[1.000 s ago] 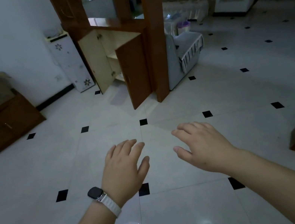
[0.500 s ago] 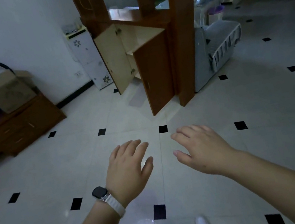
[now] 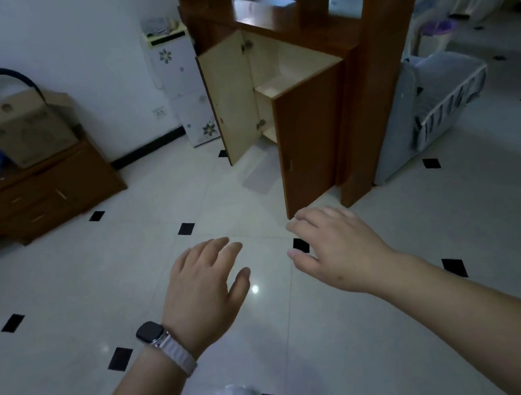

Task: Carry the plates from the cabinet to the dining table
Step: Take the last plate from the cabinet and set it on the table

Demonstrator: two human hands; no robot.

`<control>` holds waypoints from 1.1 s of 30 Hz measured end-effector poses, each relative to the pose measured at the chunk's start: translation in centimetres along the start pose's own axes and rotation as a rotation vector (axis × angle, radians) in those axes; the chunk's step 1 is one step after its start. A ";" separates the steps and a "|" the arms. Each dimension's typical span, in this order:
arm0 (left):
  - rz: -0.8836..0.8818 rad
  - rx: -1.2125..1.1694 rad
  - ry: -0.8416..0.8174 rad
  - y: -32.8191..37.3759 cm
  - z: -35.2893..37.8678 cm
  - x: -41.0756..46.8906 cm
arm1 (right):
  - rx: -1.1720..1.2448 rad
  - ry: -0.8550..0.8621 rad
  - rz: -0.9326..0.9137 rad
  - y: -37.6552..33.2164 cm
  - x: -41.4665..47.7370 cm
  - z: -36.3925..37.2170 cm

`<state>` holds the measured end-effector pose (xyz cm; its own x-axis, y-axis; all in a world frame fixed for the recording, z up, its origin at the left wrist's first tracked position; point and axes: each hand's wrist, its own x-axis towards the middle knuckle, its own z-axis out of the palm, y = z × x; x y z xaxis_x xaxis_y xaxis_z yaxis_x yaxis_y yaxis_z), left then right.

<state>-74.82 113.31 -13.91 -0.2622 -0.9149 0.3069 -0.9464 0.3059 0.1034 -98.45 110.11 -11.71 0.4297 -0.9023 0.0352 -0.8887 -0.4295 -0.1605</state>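
Observation:
A wooden cabinet stands ahead at the foot of a brown room divider, both doors swung open. Its pale inside shows a shelf; I can make out no plates in it. My left hand, with a watch on the wrist, hovers palm down over the tiled floor, fingers apart and holding nothing. My right hand is stretched out beside it, also empty with fingers spread, its fingertips just short of the right cabinet door. The dining table is out of view.
A low wooden drawer unit with a cardboard box and blue bag stands at the left wall. A white floral cabinet is left of the open doors. A white basket sits right of the divider. Open tiled floor lies between.
The view has closed in on the cabinet and shifted right to left; the cabinet looks larger and nearer. Both hands stay empty and outstretched.

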 end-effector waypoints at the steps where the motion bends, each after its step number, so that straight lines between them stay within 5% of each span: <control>1: -0.008 -0.008 0.006 -0.9 0.4 0.9 | -0.002 -0.004 0.000 0.0 1.4 0.3; 19: 0.073 -0.088 0.024 -29.3 4.9 23.8 | -0.091 0.012 0.146 -5.9 34.8 0.9; 33: 0.148 -0.119 -0.007 -38.2 9.4 36.6 | -0.053 -0.007 0.212 -3.8 48.6 2.4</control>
<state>-50.02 65.66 -15.54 -0.3985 -0.8593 0.3206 -0.8685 0.4659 0.1690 -73.81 67.99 -11.81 0.2335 -0.9724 -0.0003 -0.9663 -0.2320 -0.1117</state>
